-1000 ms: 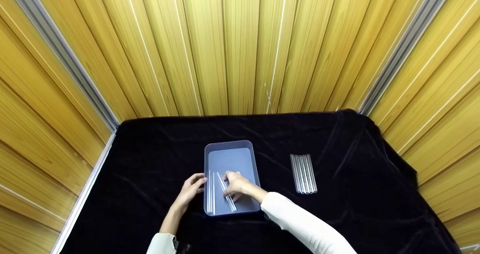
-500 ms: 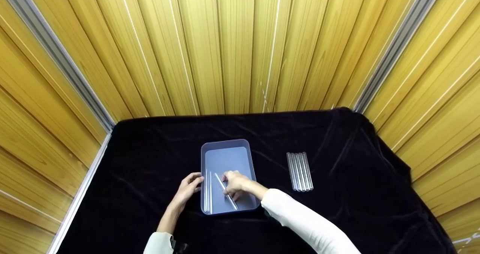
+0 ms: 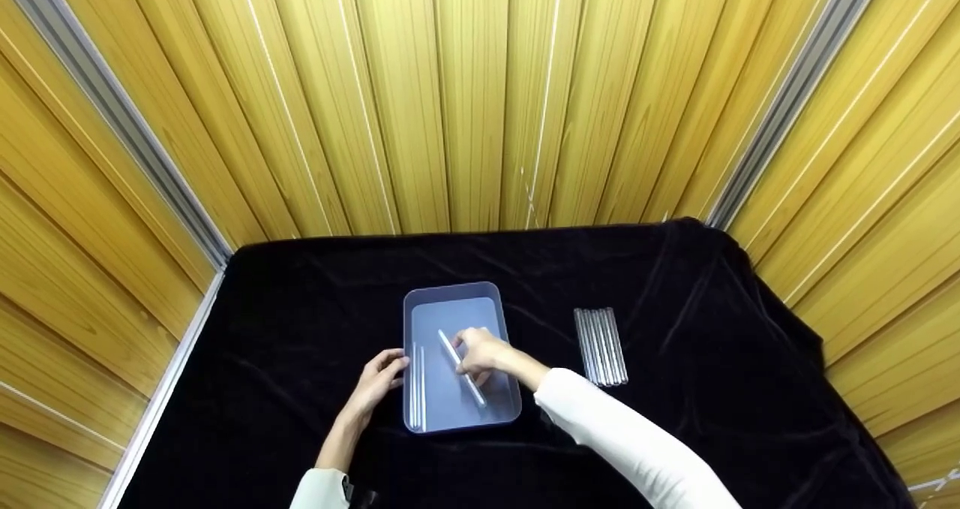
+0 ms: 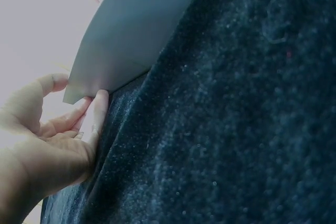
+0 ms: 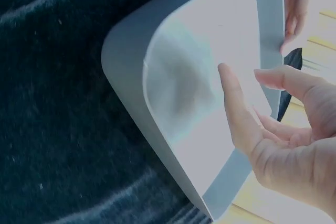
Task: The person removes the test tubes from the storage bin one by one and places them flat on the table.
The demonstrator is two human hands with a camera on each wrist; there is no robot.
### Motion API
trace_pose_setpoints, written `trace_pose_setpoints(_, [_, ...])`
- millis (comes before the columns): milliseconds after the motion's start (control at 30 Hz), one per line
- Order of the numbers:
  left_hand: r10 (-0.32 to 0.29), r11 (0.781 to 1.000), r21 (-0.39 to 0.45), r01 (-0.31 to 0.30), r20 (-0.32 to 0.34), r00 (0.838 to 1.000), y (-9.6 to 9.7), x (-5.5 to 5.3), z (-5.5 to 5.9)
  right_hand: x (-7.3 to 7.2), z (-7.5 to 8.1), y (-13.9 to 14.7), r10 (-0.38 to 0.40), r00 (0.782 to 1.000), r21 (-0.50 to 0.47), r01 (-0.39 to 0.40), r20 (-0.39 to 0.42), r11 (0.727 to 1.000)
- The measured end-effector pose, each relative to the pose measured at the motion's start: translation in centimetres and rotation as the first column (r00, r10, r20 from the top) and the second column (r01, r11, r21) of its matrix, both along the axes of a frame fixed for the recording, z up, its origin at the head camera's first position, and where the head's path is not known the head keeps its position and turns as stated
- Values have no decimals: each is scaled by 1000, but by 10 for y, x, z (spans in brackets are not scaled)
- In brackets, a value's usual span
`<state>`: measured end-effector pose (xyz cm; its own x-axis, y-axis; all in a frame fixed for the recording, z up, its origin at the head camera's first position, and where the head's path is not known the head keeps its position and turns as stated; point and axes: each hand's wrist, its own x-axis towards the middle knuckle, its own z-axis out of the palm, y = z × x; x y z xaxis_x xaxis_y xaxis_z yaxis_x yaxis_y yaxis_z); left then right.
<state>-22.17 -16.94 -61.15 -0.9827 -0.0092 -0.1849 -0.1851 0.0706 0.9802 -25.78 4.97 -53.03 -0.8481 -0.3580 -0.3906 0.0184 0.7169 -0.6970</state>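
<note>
The right hand (image 3: 484, 353) is holding a shiny stick (image 3: 449, 347), which is slanting over the floor of the blue box (image 3: 456, 317). The left hand (image 3: 376, 378) is pinching the box's left wall. More clear sticks (image 3: 423, 389) are lying inside the box, along that wall. A row of sticks (image 3: 601, 347) is resting on the black cloth (image 3: 315, 306), to the right of the box.

Here's your tray (image 3: 491, 421), mid-tabletop (image 3: 315, 291), your left hand (image 3: 376, 379) at its left side. Inside, near that side, lie the loose rods (image 3: 418, 389); to their right, your right hand (image 3: 482, 353) has the slanting rod (image 3: 449, 347), maybe more than one. Well right of the tray, a row of rods (image 3: 601, 347) sits on the tabletop; behind everything, the back wall (image 3: 472, 118).
</note>
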Motion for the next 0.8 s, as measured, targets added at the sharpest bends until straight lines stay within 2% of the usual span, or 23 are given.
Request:
trace_pose_setpoints(100, [-4, 1000, -4, 4, -1, 1000, 0, 0, 0, -3, 9, 6, -12, 1000, 19, 13, -26, 1000])
trace_pose_setpoints(267, [-7, 1000, -10, 7, -3, 1000, -2, 0, 1, -11, 25, 20, -38, 993, 74, 47, -115, 996])
trace_pose_setpoints(400, [-3, 1000, -16, 3, 0, 1000, -2, 0, 2, -20, 36, 35, -78, 986, 53, 86, -145, 995])
trace_pose_setpoints(633, [-17, 1000, -11, 17, 4, 1000, 0, -1, 0, -30, 44, 75, -182, 977, -17, 181, -108, 983])
trace_pose_setpoints(800, [-5, 1000, -12, 5, 0, 1000, 0, 0, -2, -36, 49, 108, -220, 971, -24, 218, -97, 976])
